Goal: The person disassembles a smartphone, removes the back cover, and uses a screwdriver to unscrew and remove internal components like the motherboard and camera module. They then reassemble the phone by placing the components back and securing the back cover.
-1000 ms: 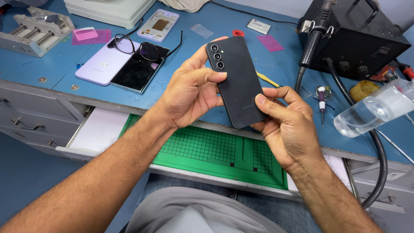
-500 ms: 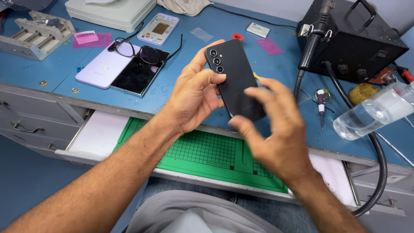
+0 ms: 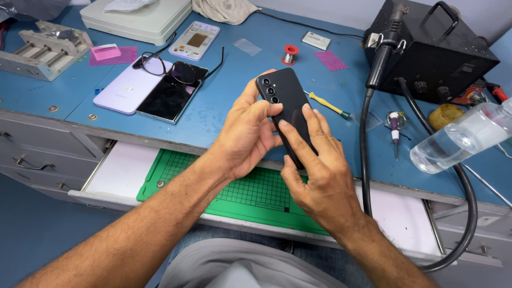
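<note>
A black smartphone (image 3: 285,98) with three rear camera lenses is held upright, back facing me, above the front edge of the blue workbench (image 3: 224,112). My left hand (image 3: 245,136) grips its left side, thumb lying across the back just below the lenses. My right hand (image 3: 317,170) covers the phone's lower half, fingers pressed flat on the back and thumb at its lower left edge.
A green grid cutting mat (image 3: 250,194) lies in the pulled-out drawer below. A lilac phone (image 3: 128,88), a black screen (image 3: 170,98) and eyeglasses (image 3: 170,66) lie left. A black hot-air station (image 3: 432,50), its hose (image 3: 365,144), screwdrivers (image 3: 328,105) and a clear bottle (image 3: 458,138) sit right.
My right hand has shifted from the phone's right edge onto its back, covering the lower half. The phone has stayed in my left hand, tilted slightly more upright.
</note>
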